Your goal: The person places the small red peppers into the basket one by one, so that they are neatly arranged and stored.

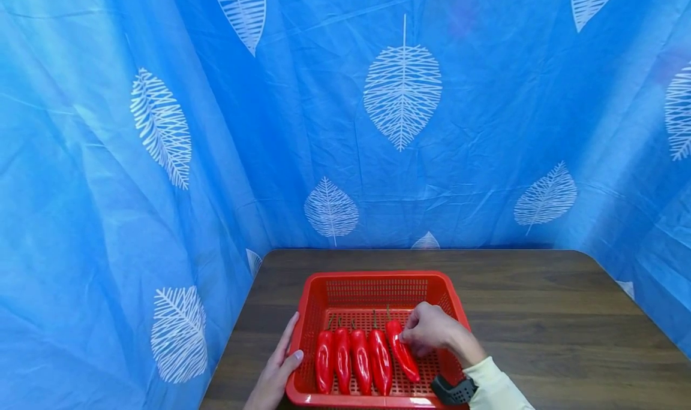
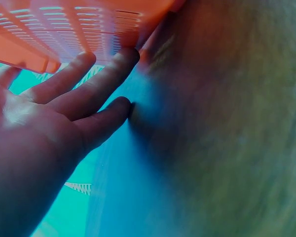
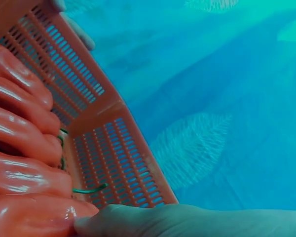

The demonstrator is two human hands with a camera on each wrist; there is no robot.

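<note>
A red plastic basket (image 1: 378, 276) with slotted walls holds several glossy red peppers (image 1: 360, 359) with green stems, side by side in a row. My right hand (image 1: 432, 329) is inside the basket, its fingers pinching the rightmost red pepper (image 1: 403, 356), which lies slightly tilted. In the right wrist view the thumb (image 3: 118, 219) presses against that pepper's side; the other fingers are hidden. My left hand (image 1: 276, 371) rests along the basket's left side, thumb at the rim. Its fingers (image 2: 96, 91) extend nearly straight against the outer wall in the left wrist view.
The basket stands on a dark wooden table (image 1: 540, 320), with table surface to its right and behind it. A blue curtain (image 1: 464, 158) with white leaf prints hangs around the table's back and sides. A black wrist strap (image 1: 453, 391) sits near the basket's front right corner.
</note>
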